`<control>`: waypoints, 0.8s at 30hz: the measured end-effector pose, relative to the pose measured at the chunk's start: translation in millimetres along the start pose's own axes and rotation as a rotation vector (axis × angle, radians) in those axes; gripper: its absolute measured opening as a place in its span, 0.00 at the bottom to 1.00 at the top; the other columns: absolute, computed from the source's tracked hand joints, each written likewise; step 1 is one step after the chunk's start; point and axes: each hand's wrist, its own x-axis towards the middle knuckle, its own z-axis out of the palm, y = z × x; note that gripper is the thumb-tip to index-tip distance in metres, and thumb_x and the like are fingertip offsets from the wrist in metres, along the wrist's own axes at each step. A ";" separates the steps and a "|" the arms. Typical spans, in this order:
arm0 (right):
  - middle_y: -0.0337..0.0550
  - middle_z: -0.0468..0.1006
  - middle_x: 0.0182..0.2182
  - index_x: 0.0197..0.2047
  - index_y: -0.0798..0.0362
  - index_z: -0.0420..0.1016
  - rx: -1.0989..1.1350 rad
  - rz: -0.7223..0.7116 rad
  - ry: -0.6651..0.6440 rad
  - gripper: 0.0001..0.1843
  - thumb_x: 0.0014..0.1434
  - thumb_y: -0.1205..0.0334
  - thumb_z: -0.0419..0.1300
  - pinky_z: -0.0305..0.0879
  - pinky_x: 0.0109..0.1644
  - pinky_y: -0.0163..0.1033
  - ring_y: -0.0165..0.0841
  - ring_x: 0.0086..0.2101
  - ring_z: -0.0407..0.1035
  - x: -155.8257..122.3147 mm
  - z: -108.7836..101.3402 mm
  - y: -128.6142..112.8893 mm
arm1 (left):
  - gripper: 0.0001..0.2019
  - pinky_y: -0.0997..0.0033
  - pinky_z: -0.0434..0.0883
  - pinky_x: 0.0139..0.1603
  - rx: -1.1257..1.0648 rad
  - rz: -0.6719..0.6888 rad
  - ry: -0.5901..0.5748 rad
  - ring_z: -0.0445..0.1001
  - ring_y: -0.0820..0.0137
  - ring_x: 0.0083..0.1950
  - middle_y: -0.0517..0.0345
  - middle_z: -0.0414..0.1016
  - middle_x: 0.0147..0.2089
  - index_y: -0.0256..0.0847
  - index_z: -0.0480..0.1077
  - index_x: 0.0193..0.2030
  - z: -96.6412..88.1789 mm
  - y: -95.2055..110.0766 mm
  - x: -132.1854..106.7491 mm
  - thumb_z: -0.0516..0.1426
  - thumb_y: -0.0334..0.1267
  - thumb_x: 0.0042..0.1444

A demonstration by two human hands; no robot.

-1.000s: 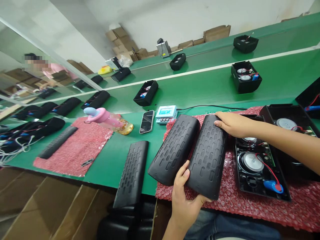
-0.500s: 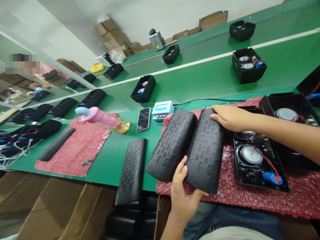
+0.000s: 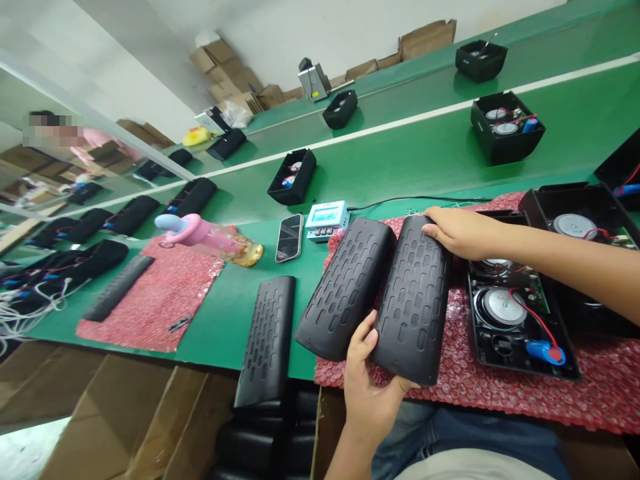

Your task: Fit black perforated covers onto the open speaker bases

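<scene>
My left hand (image 3: 369, 387) grips the near end of a black perforated speaker grille cover (image 3: 414, 300), thumb up along its left edge. My right hand (image 3: 463, 231) rests curled over the far end of the same cover. A second grille cover (image 3: 346, 288) lies just left of it, touching. Both sit on a pink bubble-wrap mat (image 3: 480, 387). An open black speaker housing (image 3: 515, 313) with round drivers, red wire and a blue part lies right of the held cover.
A third grille cover (image 3: 266, 340) overhangs the table's near edge. A phone (image 3: 289, 237), a small blue meter (image 3: 327, 220) and a pink bottle (image 3: 205, 235) lie behind. Several open housings ride the green conveyor (image 3: 400, 160). Cardboard boxes (image 3: 125, 427) stand below left. A person sits far left.
The view has shifted slightly. Both hands keep their hold on the right-hand grille cover, which stays almost in place. Housings on the conveyor have drifted a little to the right.
</scene>
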 end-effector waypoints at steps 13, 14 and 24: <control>0.54 0.57 0.60 0.66 0.59 0.52 -0.085 -0.223 0.465 0.30 0.69 0.50 0.35 0.45 0.56 0.62 0.57 0.62 0.41 2.2 -60.6 -59.0 | 0.31 0.46 0.66 0.57 0.070 0.045 -0.038 0.64 0.54 0.62 0.39 0.59 0.63 0.47 0.55 0.60 -5.6 -0.3 2.3 0.63 0.38 0.52; 0.53 0.53 0.62 0.67 0.58 0.49 -0.060 -0.244 0.482 0.32 0.68 0.48 0.33 0.42 0.55 0.64 0.59 0.62 0.34 2.3 -55.6 -65.9 | 0.30 0.46 0.67 0.56 0.088 0.054 -0.034 0.64 0.54 0.62 0.39 0.60 0.62 0.47 0.56 0.60 -6.2 -0.3 2.0 0.63 0.38 0.52; 0.59 0.36 0.66 0.70 0.54 0.38 0.077 -0.415 -0.060 0.43 0.63 0.35 0.43 0.36 0.62 0.69 0.50 0.64 0.29 19.5 0.6 -51.0 | 0.25 0.58 0.78 0.39 0.183 0.078 0.032 0.77 0.55 0.46 0.46 0.75 0.48 0.49 0.70 0.52 -15.3 -24.0 16.2 0.66 0.42 0.45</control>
